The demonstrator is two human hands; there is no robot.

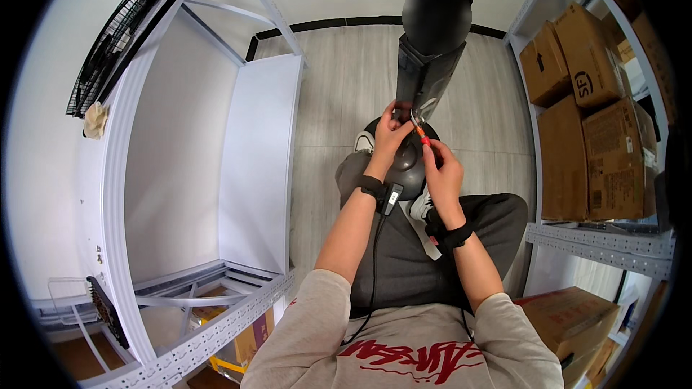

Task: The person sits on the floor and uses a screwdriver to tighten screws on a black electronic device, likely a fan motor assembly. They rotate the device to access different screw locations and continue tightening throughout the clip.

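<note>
A glossy black upright column [425,75] stands before me between my feet, with a rounded dark head above and a dark round base [404,166] below. My left hand [387,140] is at the column's lower front, thumb and fingers bent together; what they pinch is too small to make out. In my right hand [445,173] is a small hand tool [424,137] with a red-and-orange handle and a metal tip. That tip points up at the column, close beside my left fingertips. Its exact kind does not show clearly.
On the left stands a white metal shelf [259,151] with a black wire fan grille [108,50] on it. Cardboard boxes [605,151] fill the right-hand rack, and another box [569,320] sits lower. A black cable [375,266] runs from my left wrist strap over my lap.
</note>
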